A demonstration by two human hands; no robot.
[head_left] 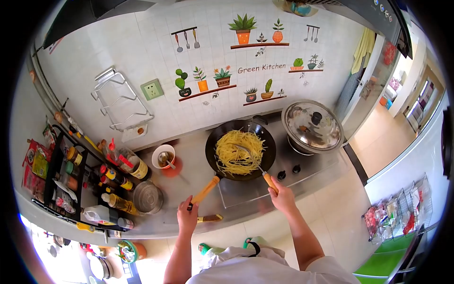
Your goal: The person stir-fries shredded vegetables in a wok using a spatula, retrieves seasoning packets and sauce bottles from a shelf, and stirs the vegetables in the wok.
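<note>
A black wok [211, 156] stands on the stove, filled with pale yellow shredded strips [236, 149] that look like potato. My left hand [187, 217] is closed round the wok's wooden handle [206, 190]. My right hand [283, 195] grips the wooden handle of a metal spatula [256, 164]; its blade lies among the strips, partly buried. Just right of my left hand, a yellow and dark handle-like piece [210, 218] lies at the counter's front edge; its kind is unclear.
A lidded steel pot [313, 127] stands right of the wok. To the left are a white bowl with a spoon [164, 156], a clear round container [147, 197], an oil bottle [119, 203] and a black rack [60, 175] with seasonings. A door opening is at right.
</note>
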